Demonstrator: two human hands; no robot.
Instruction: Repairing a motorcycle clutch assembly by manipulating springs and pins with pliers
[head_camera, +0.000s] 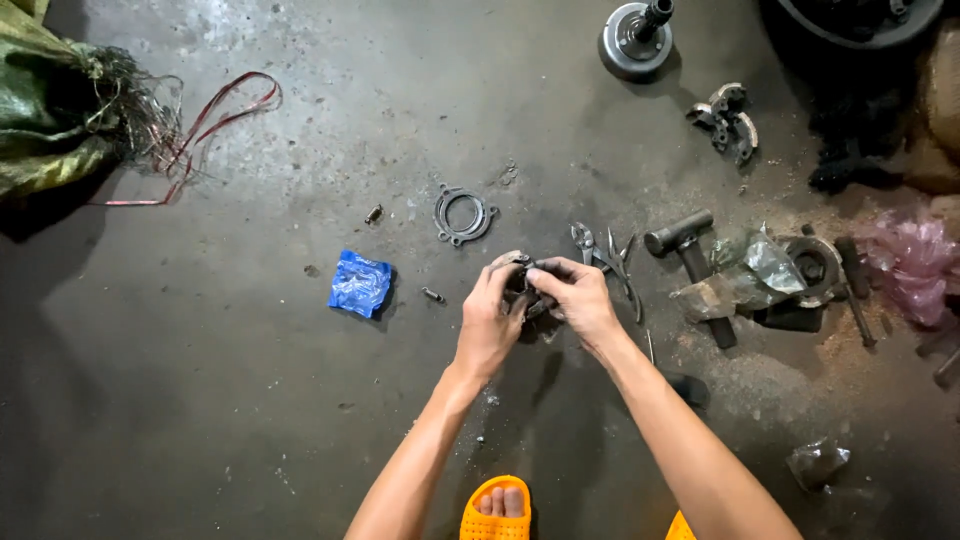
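Looking down from the head camera, I saw both hands meet over the dark floor (200, 400). The left hand (490, 320) and the right hand (578, 298) were closed tight around one small dark metal part (522, 285). It sat right between them, held just above the ground, and most of it was hidden by fingers, so I could not tell which way its long side ran. The left fingers curled over its top and left edge. The right fingertips pinched it from the right. Both hands were equally close to it.

Just right of the right hand lay a pair of pliers (605, 255), nearly touching it. A hammer (690, 255) lay further right, beside crumpled wrapping. A flat ring gasket (464, 214) lay a little above the hands. A blue packet (360, 284) lay well off to the left. An orange sandal (496, 510) stood below. The floor to the lower left had lots of open room.
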